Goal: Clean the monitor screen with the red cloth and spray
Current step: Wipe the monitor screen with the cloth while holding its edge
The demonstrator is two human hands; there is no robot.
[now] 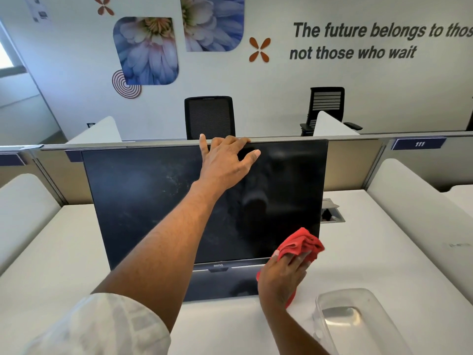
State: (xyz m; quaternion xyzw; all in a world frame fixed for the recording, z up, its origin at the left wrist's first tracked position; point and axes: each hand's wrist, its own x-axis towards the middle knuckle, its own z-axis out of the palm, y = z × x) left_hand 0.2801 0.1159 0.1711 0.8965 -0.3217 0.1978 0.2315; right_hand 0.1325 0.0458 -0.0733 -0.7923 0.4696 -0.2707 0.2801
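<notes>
A black monitor [143, 201] stands on the white desk, its dark screen marked with pale smears left of centre. My left hand [225, 160] grips the monitor's top edge near the middle, fingers over the back and thumb on the front. My right hand [284, 275] presses a bunched red cloth [302, 243] against the screen's lower right corner. No spray bottle is in view.
A clear plastic container [358, 321] sits on the white desk [384, 252] at the near right. A cable hatch [331, 213] is open behind the monitor's right edge. Padded dividers flank the desk. Two black office chairs [210, 116] stand beyond the partition.
</notes>
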